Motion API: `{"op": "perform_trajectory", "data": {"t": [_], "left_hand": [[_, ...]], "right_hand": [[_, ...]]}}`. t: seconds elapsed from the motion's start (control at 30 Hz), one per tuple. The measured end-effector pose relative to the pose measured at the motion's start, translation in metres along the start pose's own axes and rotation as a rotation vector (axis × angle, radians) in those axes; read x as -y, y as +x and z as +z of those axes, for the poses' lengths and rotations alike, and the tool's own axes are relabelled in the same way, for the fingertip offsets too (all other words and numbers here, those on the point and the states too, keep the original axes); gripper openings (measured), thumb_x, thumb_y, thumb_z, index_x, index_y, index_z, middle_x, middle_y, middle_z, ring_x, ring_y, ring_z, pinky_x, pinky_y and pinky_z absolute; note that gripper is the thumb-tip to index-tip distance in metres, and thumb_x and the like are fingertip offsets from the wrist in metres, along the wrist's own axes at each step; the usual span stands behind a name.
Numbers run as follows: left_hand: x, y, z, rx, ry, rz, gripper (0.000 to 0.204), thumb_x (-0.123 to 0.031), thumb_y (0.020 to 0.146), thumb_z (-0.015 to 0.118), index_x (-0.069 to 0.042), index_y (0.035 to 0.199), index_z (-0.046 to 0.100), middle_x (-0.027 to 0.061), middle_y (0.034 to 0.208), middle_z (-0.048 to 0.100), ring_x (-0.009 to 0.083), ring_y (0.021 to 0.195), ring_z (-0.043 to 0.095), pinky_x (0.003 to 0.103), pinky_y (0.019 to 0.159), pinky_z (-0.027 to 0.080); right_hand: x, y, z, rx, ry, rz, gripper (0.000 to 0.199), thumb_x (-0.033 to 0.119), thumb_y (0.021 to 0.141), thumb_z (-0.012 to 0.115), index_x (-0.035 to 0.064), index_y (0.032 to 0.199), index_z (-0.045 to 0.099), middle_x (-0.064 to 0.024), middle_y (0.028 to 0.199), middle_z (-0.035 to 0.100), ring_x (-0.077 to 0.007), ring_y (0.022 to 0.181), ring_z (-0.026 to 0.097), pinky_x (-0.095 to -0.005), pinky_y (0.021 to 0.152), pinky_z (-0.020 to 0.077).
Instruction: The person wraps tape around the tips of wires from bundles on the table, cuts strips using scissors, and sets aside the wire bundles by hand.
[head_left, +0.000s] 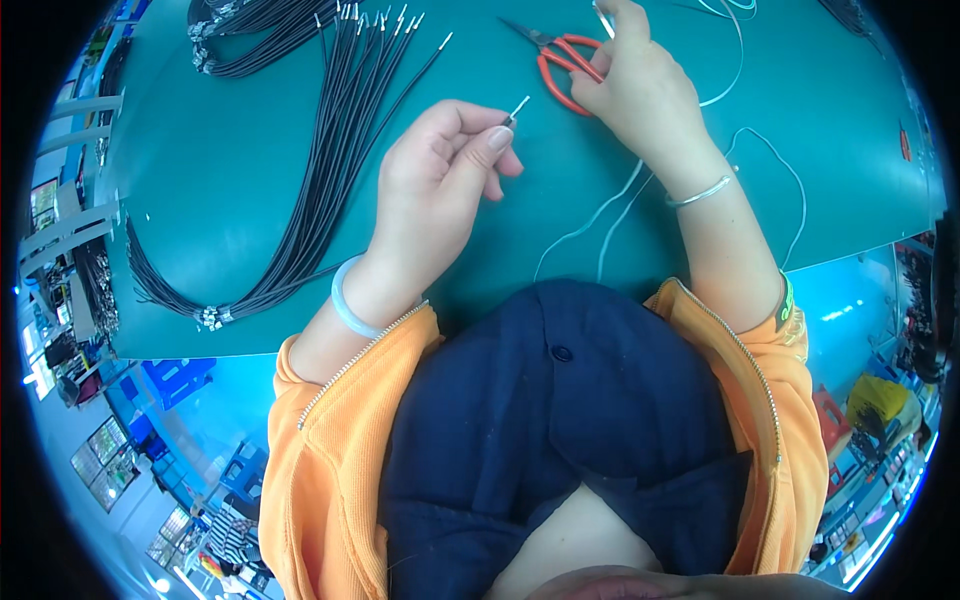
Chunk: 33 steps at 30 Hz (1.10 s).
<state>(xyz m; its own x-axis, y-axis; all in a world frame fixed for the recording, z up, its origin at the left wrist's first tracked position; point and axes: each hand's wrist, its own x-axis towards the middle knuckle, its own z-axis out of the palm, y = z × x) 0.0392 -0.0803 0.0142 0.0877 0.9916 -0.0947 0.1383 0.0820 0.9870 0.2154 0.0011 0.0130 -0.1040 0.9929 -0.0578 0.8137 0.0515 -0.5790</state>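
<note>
My left hand pinches the end of a black cable between thumb and fingers. A thin pale tip sticks out past the fingertips, pointing up and right. My right hand is bent at the far side of the table, its fingertips cut off by the top edge. A small shiny white piece shows by its fingers; its kind is unclear. Red-handled scissors lie beside and partly behind the right hand, dark blades pointing far left. I cannot tell whether the hand grips their handle.
A long bundle of black cables with pale tips curves across the left of the green table. Another coiled black bundle lies at the far left. Thin pale cords loop around my right forearm. A small red item lies far right.
</note>
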Motion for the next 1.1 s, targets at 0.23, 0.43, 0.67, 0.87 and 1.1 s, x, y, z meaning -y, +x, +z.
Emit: {"op": "perform_trajectory", "data": {"t": [0.23,0.43,0.67,0.87,1.1], "left_hand": [[-0.003,-0.008,-0.063,-0.05,-0.008,0.023,0.015,-0.008,0.089,0.051,0.003,0.1,0.053,0.0055,0.08,0.059,0.0068,0.065,0.051,0.018,0.056,0.039],[0.006,-0.002,-0.136,-0.109,-0.215,0.074,0.015,-0.008,0.09,0.05,0.002,0.099,0.054,0.004,0.074,0.058,0.0073,0.057,0.048,0.018,0.053,0.04],[0.012,0.004,-0.195,-0.062,-0.391,0.083,0.017,-0.011,0.091,0.05,0.002,0.101,0.054,0.0037,0.074,0.057,0.0058,0.057,0.047,0.016,0.052,0.038],[0.019,0.006,-0.195,-0.076,-0.374,0.082,0.017,-0.011,0.091,0.05,0.002,0.101,0.055,0.0037,0.073,0.057,0.0056,0.057,0.047,0.016,0.051,0.038],[0.025,0.008,-0.173,-0.105,-0.316,0.116,0.013,-0.008,0.09,0.05,0.002,0.097,0.055,0.0032,0.072,0.056,0.0054,0.056,0.046,0.017,0.05,0.038]], "right_hand": [[0.05,-0.009,0.033,0.03,0.707,-0.058,0.04,0.015,0.08,0.062,0.0003,0.113,0.046,-0.004,0.077,0.056,-0.0084,0.066,0.051,-0.0185,0.055,0.0397],[0.092,-0.001,0.075,0.459,1.226,-0.266,0.056,0.04,0.073,0.069,0.002,0.109,0.048,-0.0022,0.068,0.053,-0.0087,0.058,0.05,-0.0189,0.051,0.0376],[0.126,0.006,0.103,0.841,1.247,-0.333,0.087,0.074,0.063,0.058,0.0004,0.108,0.046,0.0002,0.064,0.047,-0.0038,0.054,0.04,-0.0168,0.048,0.0259],[0.132,0.009,0.109,0.872,1.221,-0.31,0.081,0.071,0.066,0.06,0.0009,0.104,0.046,0.0012,0.061,0.044,-0.0043,0.05,0.038,-0.0172,0.045,0.0249],[0.119,0.009,0.11,0.841,1.215,-0.289,0.081,0.071,0.063,0.062,0.002,0.103,0.047,0.0015,0.06,0.043,-0.0042,0.051,0.038,-0.0172,0.046,0.0249]]}}
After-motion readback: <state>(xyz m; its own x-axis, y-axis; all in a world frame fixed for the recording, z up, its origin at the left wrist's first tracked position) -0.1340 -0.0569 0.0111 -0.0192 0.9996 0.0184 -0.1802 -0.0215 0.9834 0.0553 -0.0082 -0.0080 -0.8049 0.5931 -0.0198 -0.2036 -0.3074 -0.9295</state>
